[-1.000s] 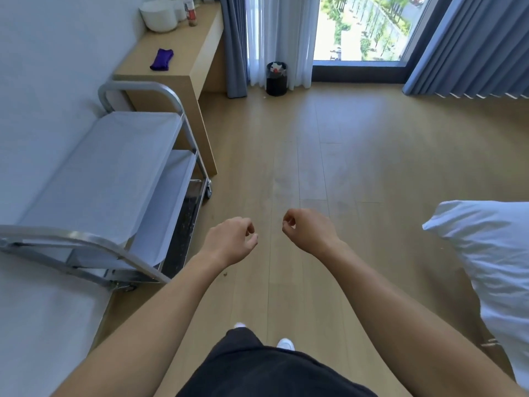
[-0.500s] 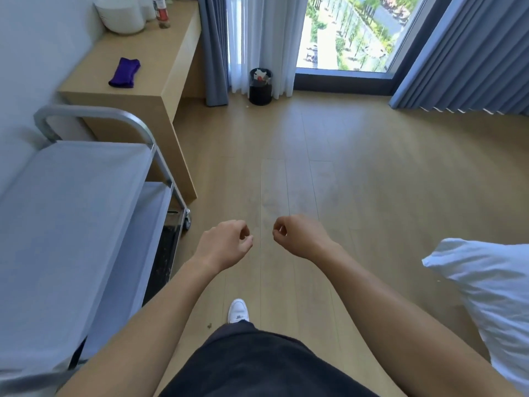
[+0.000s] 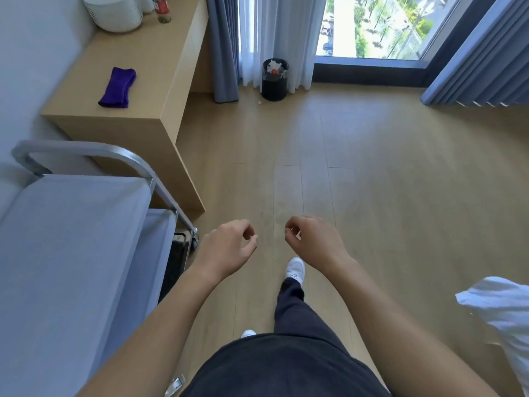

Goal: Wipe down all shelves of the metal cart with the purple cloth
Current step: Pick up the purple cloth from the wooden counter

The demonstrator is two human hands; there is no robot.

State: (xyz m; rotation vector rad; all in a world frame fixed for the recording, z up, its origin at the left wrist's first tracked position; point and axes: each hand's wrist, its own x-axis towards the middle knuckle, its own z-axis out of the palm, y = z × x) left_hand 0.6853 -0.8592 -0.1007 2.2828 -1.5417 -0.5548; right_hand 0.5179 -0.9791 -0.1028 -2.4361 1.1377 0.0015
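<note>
The left hand (image 3: 226,247) hangs in front of the body with its fingers loosely curled, thumb close to the forefinger, and nothing in it. The right hand (image 3: 313,242) mirrors it just beside, equally slack and empty, a narrow gap of floor (image 3: 372,181) showing between the two. Neither touches anything. Below the right wrist a white shoe (image 3: 296,269) is set forward on the boards.

To the left of the left forearm stands the metal cart (image 3: 86,146), pushed against the wall. Its top shelf (image 3: 71,239) is a flat pale sheet, and the edge of a lower shelf (image 3: 156,253) juts out beneath it on the floor side. The curved handle tube rises at the far end, and a caster shows at the near corner of the frame. Wide bare floor opens ahead and to the right.

Just beyond the cart's handle is a light wooden surface (image 3: 160,67) built along the same wall. The purple cloth (image 3: 117,87) lies folded on it near the front edge, well apart from both hands and from the cart. Farther back on it sit a stack of white bowls (image 3: 113,11) and a small bottle (image 3: 163,10). Past the far end hang a grey-blue curtain (image 3: 223,47) and a sheer white one, with a black bin (image 3: 274,80) on the floor in front of them, below a large window. A white pillow (image 3: 503,310) intrudes at the lower right.
</note>
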